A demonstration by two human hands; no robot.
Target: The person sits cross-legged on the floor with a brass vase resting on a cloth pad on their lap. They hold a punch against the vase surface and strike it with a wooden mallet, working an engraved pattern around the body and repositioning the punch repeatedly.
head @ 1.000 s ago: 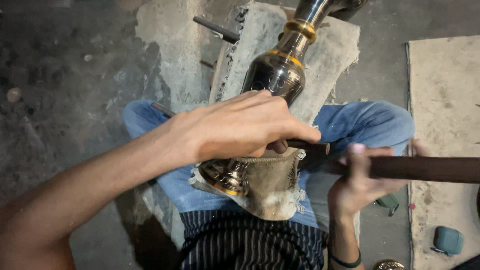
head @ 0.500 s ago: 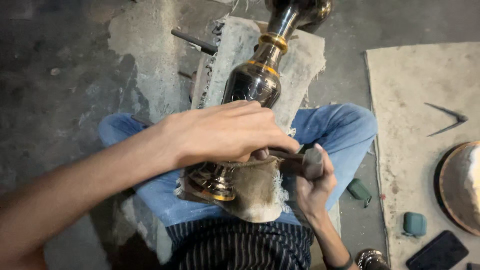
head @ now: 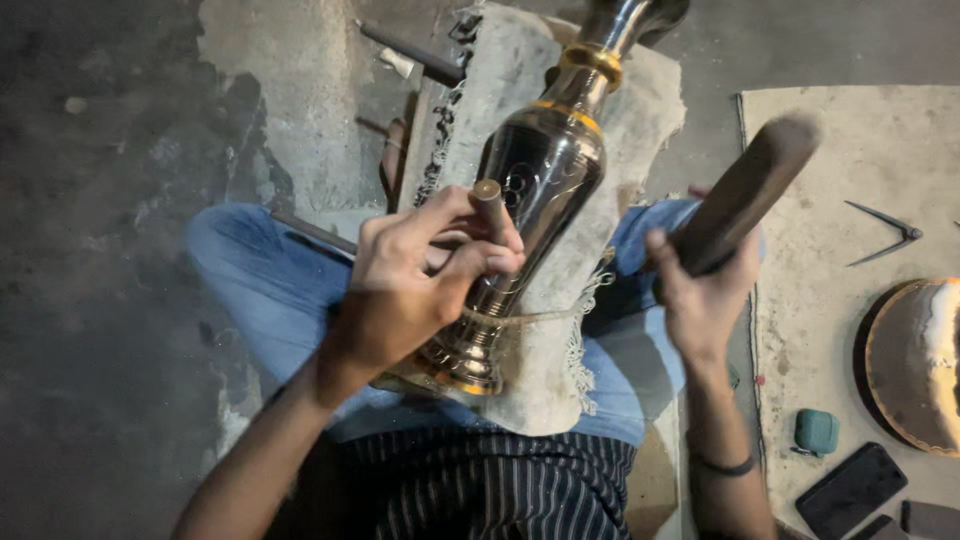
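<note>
Head view, person seated, legs in blue jeans, striped dark apron at the waist.

Dark polished metal vase with brass-coloured bands [head: 545,170] lies tilted across the lap, neck away from the body, foot near the apron. It rests on a pale frayed cloth pad [head: 560,350] laid over a grey stone block. A thin cord crosses the vase's lower stem.

Left hand [head: 420,285]: fingers curled shut around a short round metal punch [head: 490,205], thumb and forefinger pinching it near its blunt top end. Punch stands against the vase's belly; the tip is hidden by the fingers, so contact cannot be confirmed. Heel of the hand lies over the vase's lower part.

Right hand [head: 705,295]: closed tight on a dark wooden mallet-like bar [head: 745,195], raised and slanting up to the right, its far end blurred. Well apart from the punch.

Surroundings, right side: beige floor mat [head: 800,300] with a pair of metal dividers [head: 885,230] lying open; a round brown metal dish [head: 915,365] at the frame edge; a small teal rounded case [head: 817,432]; a flat black rectangular phone-like slab [head: 850,490], no markings legible. A dark rod [head: 410,52] lies on the concrete floor beyond the block
</note>
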